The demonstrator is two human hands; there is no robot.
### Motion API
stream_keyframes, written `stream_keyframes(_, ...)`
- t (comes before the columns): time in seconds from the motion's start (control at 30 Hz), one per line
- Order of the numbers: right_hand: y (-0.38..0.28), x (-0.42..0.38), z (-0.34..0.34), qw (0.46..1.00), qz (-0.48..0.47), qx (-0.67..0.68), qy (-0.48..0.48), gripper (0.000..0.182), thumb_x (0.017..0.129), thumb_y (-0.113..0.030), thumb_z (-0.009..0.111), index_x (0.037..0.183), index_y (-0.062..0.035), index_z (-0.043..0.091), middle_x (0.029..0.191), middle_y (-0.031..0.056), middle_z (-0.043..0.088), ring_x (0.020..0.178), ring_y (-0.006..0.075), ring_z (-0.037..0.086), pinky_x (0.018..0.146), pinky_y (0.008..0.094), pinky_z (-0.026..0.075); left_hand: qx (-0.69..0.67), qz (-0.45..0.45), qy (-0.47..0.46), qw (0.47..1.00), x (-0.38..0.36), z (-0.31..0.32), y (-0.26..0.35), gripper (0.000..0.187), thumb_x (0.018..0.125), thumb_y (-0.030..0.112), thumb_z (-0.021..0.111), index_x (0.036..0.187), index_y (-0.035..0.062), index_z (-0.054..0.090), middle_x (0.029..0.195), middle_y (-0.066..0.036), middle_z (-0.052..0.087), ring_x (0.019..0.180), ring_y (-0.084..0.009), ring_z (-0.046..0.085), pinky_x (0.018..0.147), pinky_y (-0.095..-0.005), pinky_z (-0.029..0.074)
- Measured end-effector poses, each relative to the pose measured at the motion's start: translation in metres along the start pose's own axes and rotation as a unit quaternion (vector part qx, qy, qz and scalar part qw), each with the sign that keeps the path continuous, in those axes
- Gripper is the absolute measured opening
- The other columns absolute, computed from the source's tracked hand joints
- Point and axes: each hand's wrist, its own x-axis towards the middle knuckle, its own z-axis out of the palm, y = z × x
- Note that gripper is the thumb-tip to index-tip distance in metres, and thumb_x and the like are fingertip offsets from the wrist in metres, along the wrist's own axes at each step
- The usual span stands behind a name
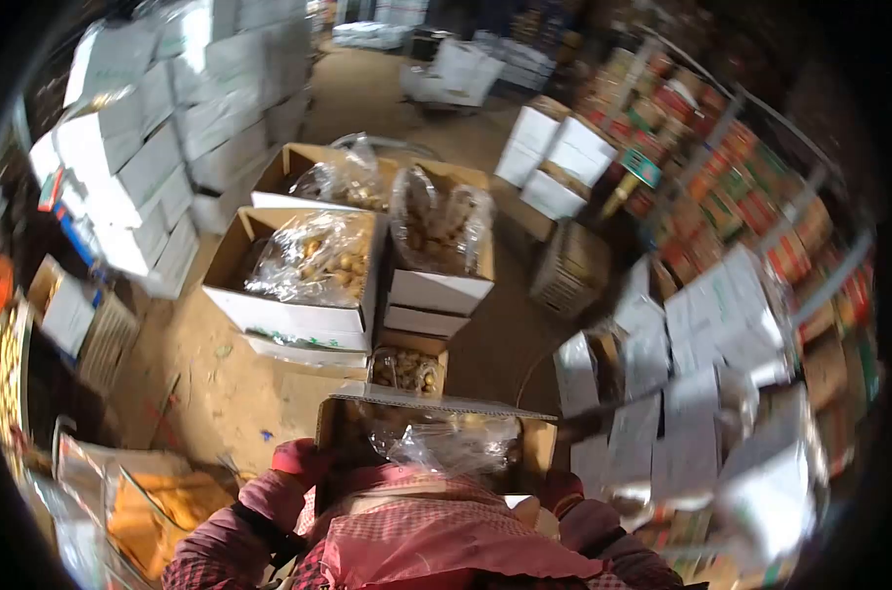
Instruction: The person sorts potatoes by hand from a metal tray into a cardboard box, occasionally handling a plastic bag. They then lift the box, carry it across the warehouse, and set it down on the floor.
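Against the front of my body I carry an open cardboard box (pixel 536 447) lined with crumpled clear plastic (pixel 456 442); what lies under the plastic is dark and hard to make out. My left hand (pixel 298 459), in a red glove, is closed on the box's left end. At the right end is my right hand (pixel 564 489), in a dark reddish glove, its fingers partly hidden by the box. Just beyond stands a smaller open box (pixel 436 379) of brownish, roundish produce. Behind it, a white carton (pixel 303 320) holds yellow-brown, potato-like produce under clear plastic.
Two more open cartons (pixel 436 290) with plastic liners stand close behind. White boxes (pixel 185 123) are stacked high at the left, more white cartons (pixel 726 310) at the right. A metal rack (pixel 726 118) holds colourful packages. A brown crate (pixel 571 265) sits on the dirt floor (pixel 210 344).
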Motion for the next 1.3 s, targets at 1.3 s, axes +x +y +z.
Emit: stream_keyframes(1.3, -0.171, 0.333, 0.064, 0.761, -0.459, -0.339, -0.309, 0.071, 0.084, -0.065, 0.044, 0.103, -0.001, 0.067, 0.11, 0.0213, 0.064, 0.105, 0.0348, 0.06, 0.092, 0.042, 0.045, -0.387, -0.627, 0.183, 0.65, -0.16, 0.312, 0.117, 0.042, 0.076, 0.047, 0.06, 0.1, 0.014, 0.07, 0.093, -0.017, 0.068, 0.095, -0.0357, 0.063, 0.086, -0.0437, 0.048)
